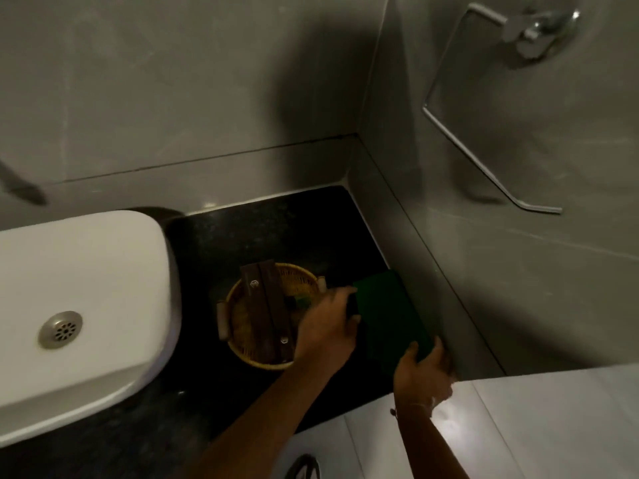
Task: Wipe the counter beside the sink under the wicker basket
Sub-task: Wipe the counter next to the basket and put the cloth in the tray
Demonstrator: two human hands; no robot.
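Observation:
A round wicker basket [242,326] with two dark brown boxes in it sits on the black counter [276,229], just right of the white sink [86,305]. A dark green cloth [387,312] lies flat on the counter between the basket and the right wall. My left hand [325,326] reaches over the basket's right rim and grips the cloth's left edge. My right hand [422,371] holds the cloth's near corner by the wall.
Grey tiled walls close the counter at the back and right. A chrome towel ring [484,108] hangs on the right wall. The sink drain [60,329] shows at left. Pale floor tiles [518,426] lie below the counter's front edge.

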